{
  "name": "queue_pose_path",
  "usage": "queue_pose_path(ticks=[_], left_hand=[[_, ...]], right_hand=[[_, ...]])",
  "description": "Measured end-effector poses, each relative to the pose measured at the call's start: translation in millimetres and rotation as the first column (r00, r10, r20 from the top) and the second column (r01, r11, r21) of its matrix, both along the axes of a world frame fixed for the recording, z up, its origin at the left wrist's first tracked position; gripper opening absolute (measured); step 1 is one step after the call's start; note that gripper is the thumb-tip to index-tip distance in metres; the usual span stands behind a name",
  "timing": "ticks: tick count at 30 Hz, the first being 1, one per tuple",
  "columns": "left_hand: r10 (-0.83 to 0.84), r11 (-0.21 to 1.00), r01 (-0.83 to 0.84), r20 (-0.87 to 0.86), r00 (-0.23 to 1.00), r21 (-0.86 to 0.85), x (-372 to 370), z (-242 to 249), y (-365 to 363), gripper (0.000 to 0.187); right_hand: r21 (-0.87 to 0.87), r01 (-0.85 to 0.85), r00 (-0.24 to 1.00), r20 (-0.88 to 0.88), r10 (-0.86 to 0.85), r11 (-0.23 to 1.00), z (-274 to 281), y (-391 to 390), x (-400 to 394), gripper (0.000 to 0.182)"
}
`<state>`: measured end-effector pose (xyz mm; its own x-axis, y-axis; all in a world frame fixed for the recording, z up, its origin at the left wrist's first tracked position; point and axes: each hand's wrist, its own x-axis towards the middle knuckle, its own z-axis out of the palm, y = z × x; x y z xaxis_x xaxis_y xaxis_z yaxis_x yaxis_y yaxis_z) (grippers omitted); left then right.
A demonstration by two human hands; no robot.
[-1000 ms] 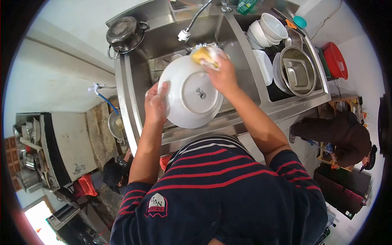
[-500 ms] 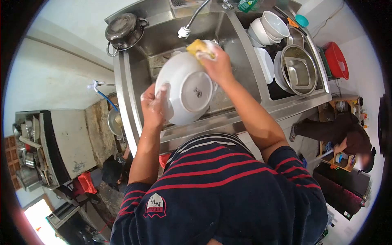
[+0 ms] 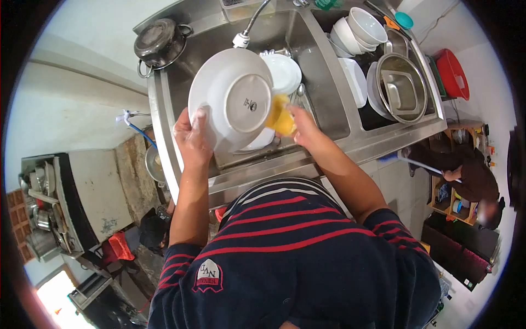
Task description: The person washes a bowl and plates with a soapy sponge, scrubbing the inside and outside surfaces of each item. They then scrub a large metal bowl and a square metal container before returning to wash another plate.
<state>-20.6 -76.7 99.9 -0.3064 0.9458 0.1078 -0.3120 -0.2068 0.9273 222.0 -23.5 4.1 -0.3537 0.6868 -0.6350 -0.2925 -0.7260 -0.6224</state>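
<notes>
A large white bowl (image 3: 219, 82), its underside facing me, is held over the sink (image 3: 329, 109). My left hand (image 3: 193, 137) grips its lower left rim, with soap suds on the fingers. In my right hand (image 3: 302, 127) is a yellow sponge (image 3: 281, 115), slightly blurred, at the bowl's right edge. Behind the bowl, white plates (image 3: 284, 74) and some spoons (image 3: 301, 89) lie in the sink. The metal faucet head (image 3: 241, 40) hangs just above the bowl.
A dark metal pot (image 3: 160, 44) stands at the sink's left corner. White bowls (image 3: 367, 26) and metal basins (image 3: 402, 88) are stacked in the right compartment. Behind them is a red basin (image 3: 452, 74). Another person (image 3: 474, 175) holds a blue-ended pole at the right; someone else (image 3: 154, 230) is at lower left.
The bowl has shifted left and slightly up with my left hand. The sponge in my right hand has come down from the bowl's top to its right side. Plates behind are now exposed.
</notes>
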Motion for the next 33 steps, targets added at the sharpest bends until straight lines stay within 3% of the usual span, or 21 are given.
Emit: queue_pose_path(ticks=[2, 7, 9, 12, 14, 15, 16, 17, 19, 20, 21, 22, 24, 26, 28, 32, 33], left_hand=[[-0.065, 0.997, 0.066, 0.036, 0.997, -0.026, -5.1, -5.2, -0.2, 0.024], [-0.109, 0.983, 0.135, 0.195, 0.975, -0.126, -9.8, -9.4, 0.1, 0.031], [-0.064, 0.985, 0.097, 0.218, 0.974, -0.146, -18.3, -19.4, 3.7, 0.038], [0.023, 0.983, 0.027, 0.272, 0.962, -0.180, -21.2, -36.8, 9.1, 0.041], [0.044, 0.978, 0.010, 0.256, 0.966, -0.206, -18.6, -55.3, 16.5, 0.049], [-0.001, 0.984, 0.064, 0.348, 0.938, -0.167, -10.7, -50.5, 18.5, 0.056], [-0.048, 0.986, 0.113, 0.435, 0.899, -0.124, -6.1, -46.8, 19.9, 0.063], [-0.030, 0.987, 0.096, 0.434, 0.900, -0.132, -5.5, -45.4, 20.4, 0.073], [-0.049, 0.987, 0.110, 0.443, 0.895, -0.114, -2.2, -15.3, 9.1, 0.070], [-0.068, 0.988, 0.123, 0.449, 0.891, -0.095, -1.9, -5.4, 3.1, 0.067], [-0.150, 0.979, 0.202, 0.601, 0.785, -0.020, -3.6, -5.5, 0.2, 0.063], [-0.145, 0.980, 0.197, 0.601, 0.786, -0.021, -3.7, -5.5, -1.6, 0.063], [-0.082, 0.959, 0.206, 0.503, 0.861, -0.195, -2.3, -5.9, -5.3, 0.058], [-0.110, 0.950, 0.246, 0.531, 0.840, -0.193, -11.6, -20.2, -7.4, 0.056], [-0.144, 0.950, 0.279, 0.596, 0.790, -0.141, -9.6, -22.1, -8.0, 0.059], [-0.076, 0.944, 0.234, 0.537, 0.840, -0.231, 7.2, -17.7, -8.3, 0.056], [-0.080, 0.928, 0.249, 0.506, 0.859, -0.276, 9.0, -22.9, -10.8, 0.056]], right_hand=[[-0.039, 0.283, 0.946, -0.153, -0.286, 0.958, 18.5, 5.4, -1.0, 0.040], [0.102, 0.308, 0.942, -0.170, -0.289, 0.946, 40.4, 1.4, 2.2, 0.045], [0.540, 0.103, 0.994, -0.030, -0.103, 0.836, 36.1, -2.1, 14.7, 0.052], [0.645, -0.013, 0.997, -0.052, 0.062, 0.764, 82.8, -14.0, 8.1, 0.053], [0.684, -0.108, 0.993, 0.037, 0.114, 0.721, 113.2, -23.8, -0.6, 0.052], [0.840, -0.292, 0.956, 0.254, 0.143, 0.458, 122.8, -24.8, -3.9, 0.050], [0.869, -0.471, 0.882, 0.460, 0.101, 0.151, 126.9, -26.0, -7.4, 0.048], [0.868, -0.474, 0.881, 0.463, 0.102, 0.151, 124.7, -28.0, -11.6, 0.048], [0.827, -0.544, 0.838, 0.526, -0.143, -0.142, 117.3, -29.9, -19.2, 0.047], [0.826, -0.544, 0.838, 0.528, -0.139, -0.146, 116.4, -29.3, -19.3, 0.047], [0.717, -0.637, 0.771, 0.599, -0.217, -0.283, 115.5, -28.9, -18.6, 0.045], [0.577, -0.711, 0.698, 0.647, -0.307, -0.401, 114.9, -28.6, -18.6, 0.044], [0.559, -0.719, 0.680, 0.689, -0.251, -0.413, 114.6, -25.9, -21.1, 0.041], [0.540, -0.726, 0.656, 0.729, -0.194, -0.427, 115.3, -23.6, -25.2, 0.038], [0.610, -0.759, 0.625, 0.781, 0.009, -0.228, 116.6, -23.4, -34.0, 0.038], [0.672, -0.701, 0.701, 0.710, -0.060, -0.238, 77.0, -8.9, -62.1, 0.038], [0.683, -0.666, 0.742, 0.647, -0.173, -0.301, 72.6, -1.7, -71.0, 0.037]])
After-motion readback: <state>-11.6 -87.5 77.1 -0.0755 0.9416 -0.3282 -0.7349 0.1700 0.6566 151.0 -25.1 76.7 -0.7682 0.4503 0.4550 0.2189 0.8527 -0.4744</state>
